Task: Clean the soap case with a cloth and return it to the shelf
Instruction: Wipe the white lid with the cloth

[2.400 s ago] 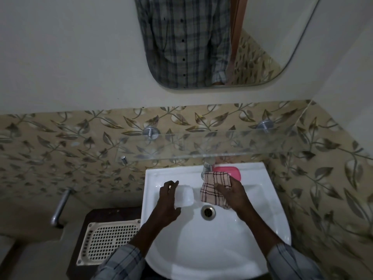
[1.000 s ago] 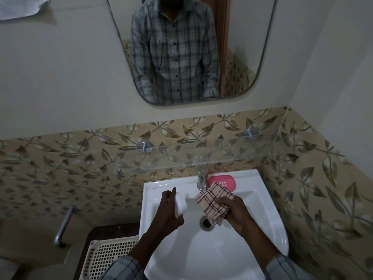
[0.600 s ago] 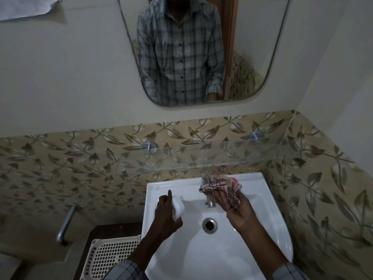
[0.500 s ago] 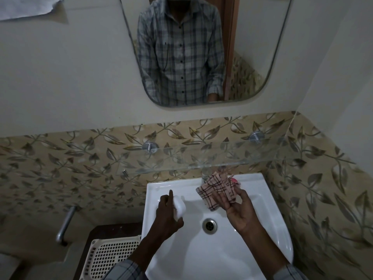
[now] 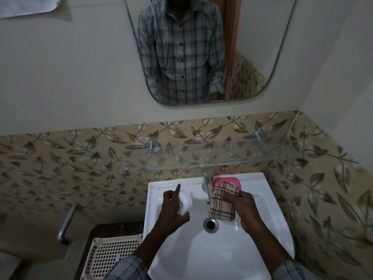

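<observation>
Soap case [image 5: 184,203]: left hand [image 5: 171,212] pinches it, right hand [image 5: 243,206] grips cloth [image 5: 221,207] (slick plastic may drop into sink [image 5: 222,263]).

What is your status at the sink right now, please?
Left hand grips white soap case. Right hand holds checked cloth, not touching case. Case not yet on glass shelf; tap stands below it.

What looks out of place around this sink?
Only one thing: a pink bar lies bare on the back rim of the sink beside the tap, partly behind the checked cloth in the right hand. It is probably the soap, out of the white case that the left hand holds. Nothing looks spilled or broken.
</observation>
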Tool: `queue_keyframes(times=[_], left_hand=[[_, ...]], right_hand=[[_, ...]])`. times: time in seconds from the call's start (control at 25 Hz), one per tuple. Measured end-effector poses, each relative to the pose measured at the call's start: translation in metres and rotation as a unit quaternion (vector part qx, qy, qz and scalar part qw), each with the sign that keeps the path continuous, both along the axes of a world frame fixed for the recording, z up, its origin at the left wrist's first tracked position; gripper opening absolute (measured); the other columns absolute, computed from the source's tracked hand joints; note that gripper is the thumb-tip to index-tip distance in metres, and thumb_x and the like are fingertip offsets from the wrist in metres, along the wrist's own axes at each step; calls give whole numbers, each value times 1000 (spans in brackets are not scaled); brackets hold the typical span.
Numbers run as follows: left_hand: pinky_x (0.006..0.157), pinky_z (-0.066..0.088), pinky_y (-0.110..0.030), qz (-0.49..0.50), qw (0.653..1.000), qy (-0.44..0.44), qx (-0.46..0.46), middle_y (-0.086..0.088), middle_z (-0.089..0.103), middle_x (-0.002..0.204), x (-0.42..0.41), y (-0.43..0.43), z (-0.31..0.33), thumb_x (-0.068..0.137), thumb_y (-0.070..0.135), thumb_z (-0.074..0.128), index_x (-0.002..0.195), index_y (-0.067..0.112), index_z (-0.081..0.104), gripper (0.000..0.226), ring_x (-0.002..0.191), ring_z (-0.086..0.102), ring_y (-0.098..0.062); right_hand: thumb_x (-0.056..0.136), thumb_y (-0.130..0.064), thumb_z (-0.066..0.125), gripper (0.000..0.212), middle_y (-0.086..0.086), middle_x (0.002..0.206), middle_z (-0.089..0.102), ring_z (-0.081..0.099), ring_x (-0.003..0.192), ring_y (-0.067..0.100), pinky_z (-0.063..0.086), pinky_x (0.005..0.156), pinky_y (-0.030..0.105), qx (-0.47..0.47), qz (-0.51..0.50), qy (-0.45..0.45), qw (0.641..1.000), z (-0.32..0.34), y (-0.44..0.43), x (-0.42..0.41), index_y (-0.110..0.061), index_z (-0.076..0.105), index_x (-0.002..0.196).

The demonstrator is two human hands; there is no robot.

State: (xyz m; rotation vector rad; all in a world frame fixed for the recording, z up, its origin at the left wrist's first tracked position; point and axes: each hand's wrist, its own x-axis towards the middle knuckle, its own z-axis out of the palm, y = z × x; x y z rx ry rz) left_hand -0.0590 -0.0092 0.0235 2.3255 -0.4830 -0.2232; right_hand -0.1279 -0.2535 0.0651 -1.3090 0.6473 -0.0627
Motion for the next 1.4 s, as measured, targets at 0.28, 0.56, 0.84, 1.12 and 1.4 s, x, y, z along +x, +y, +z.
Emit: queue_keyframes(times=[0.28,0.56,0.84,1.12,1.4], left_hand=[[111,41,-33,-101,991,-88,10,-12,23,152,-4,-3,1,73,26,72,151,6,25,93,142,31,-25],[116,29,-48,-162,963,-178,124,-11,38,148,4,8,2,74,39,64,156,15,12,100,139,35,-30],[114,35,-43,-200,961,-180,67,-9,39,147,7,5,7,81,37,69,154,9,22,90,135,40,-22],[121,21,-45,-132,958,-252,44,1,38,145,1,-3,8,75,31,69,152,19,30,87,139,34,-16],[106,46,-38,52,965,177,-185,6,43,145,6,-3,11,86,42,62,150,47,27,73,126,50,-16]], right_hand=[[84,5,66,34,36,113,66,62,107,54,41,93,76,210,-94,16,973,-7,8,5,9,61,117],[81,-5,75,35,29,108,72,68,102,46,49,90,69,166,-22,9,986,-2,4,6,2,68,115],[91,-7,66,18,17,92,78,75,84,36,61,75,50,32,33,27,999,-3,6,3,-3,71,108],[82,10,64,38,31,116,67,64,109,48,46,96,67,215,-21,1,976,-10,-1,6,6,63,120],[83,13,63,35,27,109,72,71,97,42,60,76,50,204,-22,-19,979,-15,3,10,3,66,116]])
